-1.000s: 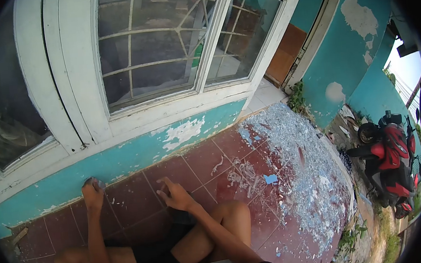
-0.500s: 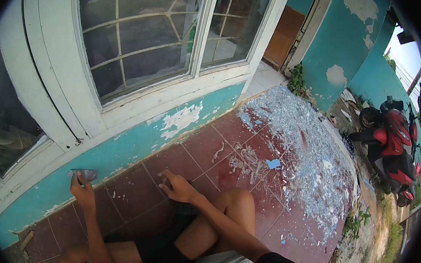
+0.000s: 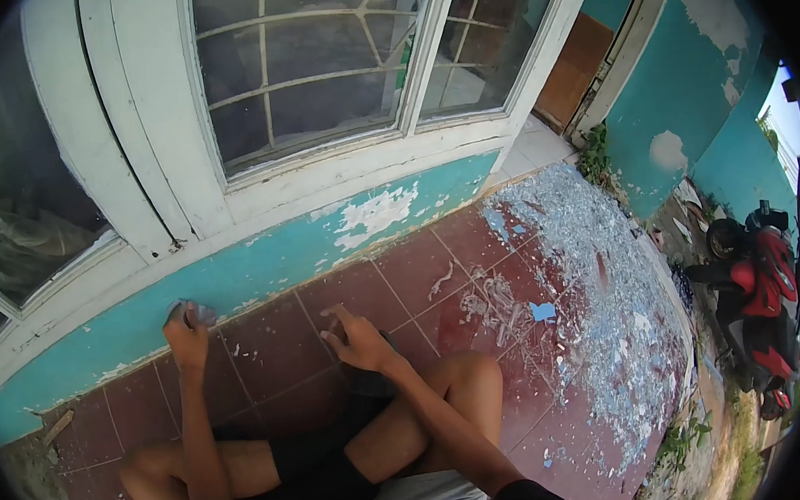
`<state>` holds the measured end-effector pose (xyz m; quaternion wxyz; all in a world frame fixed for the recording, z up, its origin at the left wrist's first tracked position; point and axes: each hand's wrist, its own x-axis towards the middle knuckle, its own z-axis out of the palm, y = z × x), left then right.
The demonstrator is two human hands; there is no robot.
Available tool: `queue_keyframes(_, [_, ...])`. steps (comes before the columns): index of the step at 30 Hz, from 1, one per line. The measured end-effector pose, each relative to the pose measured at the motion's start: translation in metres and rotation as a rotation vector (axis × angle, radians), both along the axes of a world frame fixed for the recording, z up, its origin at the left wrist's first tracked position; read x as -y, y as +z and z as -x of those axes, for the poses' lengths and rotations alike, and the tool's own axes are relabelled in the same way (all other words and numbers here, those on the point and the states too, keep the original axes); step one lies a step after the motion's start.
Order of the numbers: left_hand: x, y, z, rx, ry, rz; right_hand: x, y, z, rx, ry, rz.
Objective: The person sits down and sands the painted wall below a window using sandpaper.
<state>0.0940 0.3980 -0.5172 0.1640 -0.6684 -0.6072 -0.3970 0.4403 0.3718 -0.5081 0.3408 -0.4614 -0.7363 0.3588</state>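
1. flat grey piece was in the left hand, pinched by its fingers and partly covered by them; exact type unclear.
2. left fingers were curled in, narrow, round the piece, up by the low teal wall; contact with the paint, cannot tell.
3. right hand was to the right of the left one, well apart from it, over the red tile floor; its fingers were half bent, with a gap between thumb and index.
4. white window frame ran above both sets of fingers, beyond the teal strip.
5. bare white patch on that strip sat beyond the right fingers.
6. pale scraps lay to the right of the right fingers, then a blue chip, then a wide spread of bluish flakes farther out.
7. wood scrap lay left of the left fingers, nearer the body.
8. red and black motorbike was far right of the right fingers, off the tiles.
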Motion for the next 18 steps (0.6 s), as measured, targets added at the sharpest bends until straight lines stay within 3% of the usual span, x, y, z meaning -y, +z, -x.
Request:
queue_keyframes(2, [0.011, 0.034, -0.004, 0.559, 0.183, 0.169, -0.004, -0.001, -0.008, 0.006, 0.002, -0.017])
queue_keyframes(3, [0.007, 0.028, -0.008, 0.867, -0.004, 0.007, -0.004, -0.003, -0.011, 0.017, 0.003, -0.024])
queue_keyframes(4, [0.001, 0.013, -0.004, 0.864, -0.004, 0.019, 0.001, -0.003, -0.010, 0.023, 0.006, -0.024])
queue_keyframes(6, [-0.006, -0.012, 0.010, 0.080, 0.109, -0.085, 0.002, 0.002, -0.008, -0.007, -0.004, 0.022])
queue_keyframes(10, [0.000, 0.006, 0.002, 0.058, 0.039, -0.100, -0.003, 0.000, -0.001, -0.015, 0.020, -0.012])
queue_keyframes(12, [0.016, 0.052, -0.008, 0.701, 0.233, 0.208, -0.002, -0.004, -0.008, 0.008, 0.027, -0.019])
queue_keyframes(13, [0.012, 0.046, -0.008, 0.697, 0.229, 0.212, 0.000, -0.007, -0.009, 0.023, 0.038, -0.021])
queue_keyframes(16, [0.003, 0.008, -0.001, 0.554, 0.238, 0.222, -0.001, -0.002, -0.006, -0.012, 0.010, 0.014])
queue_keyframes(18, [-0.006, -0.014, -0.001, 0.035, 0.046, -0.117, 0.000, 0.001, -0.001, -0.017, 0.022, 0.028])
